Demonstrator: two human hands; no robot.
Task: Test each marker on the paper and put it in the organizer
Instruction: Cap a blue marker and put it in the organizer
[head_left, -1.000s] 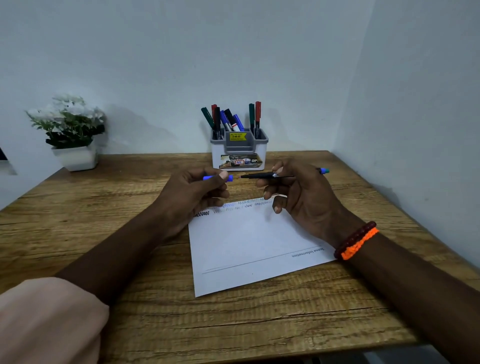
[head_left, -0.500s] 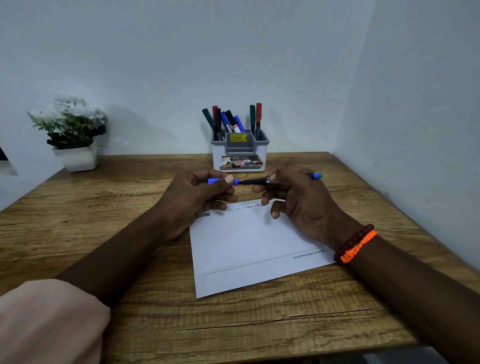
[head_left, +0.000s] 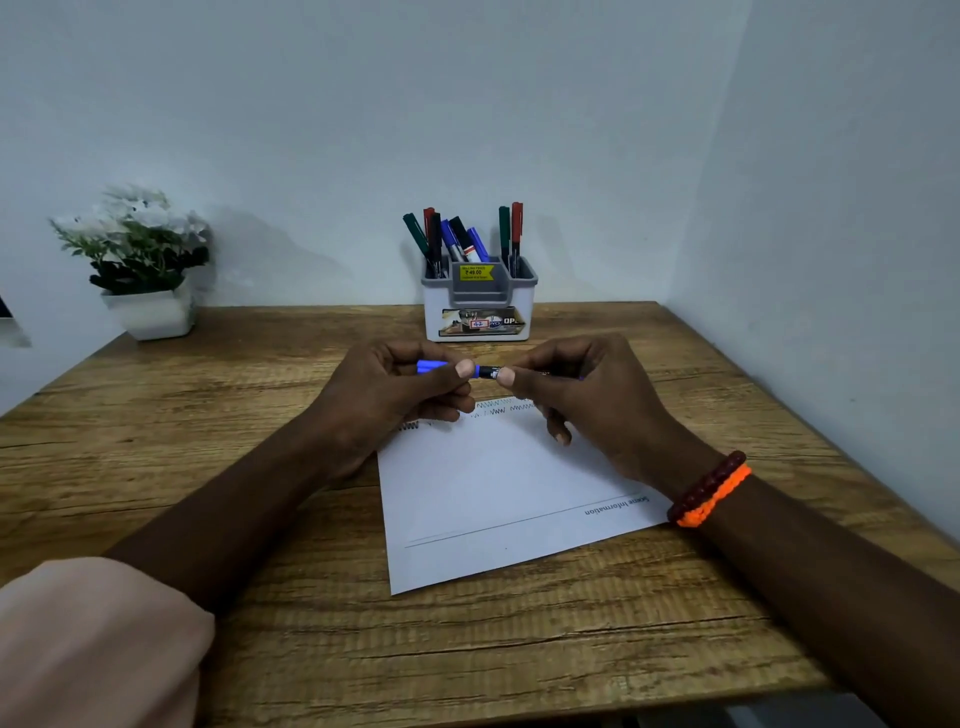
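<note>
A blue marker (head_left: 487, 371) lies level between both hands, above the far edge of the white paper (head_left: 498, 499). My left hand (head_left: 384, 395) pinches its blue cap (head_left: 434, 367), which sits on the marker's tip. My right hand (head_left: 587, 395) grips the black barrel; most of the barrel is hidden inside the fingers. Zigzag test scribbles run along the paper's far edge. The grey and white organizer (head_left: 480, 306) stands behind the hands at the wall, with several markers upright in it.
A white pot with a white-flowered plant (head_left: 137, 260) stands at the table's far left. Walls close off the wooden table (head_left: 208, 415) at the back and along the right side.
The cap in my left hand and the marker in my right hand came together; the cap is now on the tip. Both hands moved slightly closer to each other.
</note>
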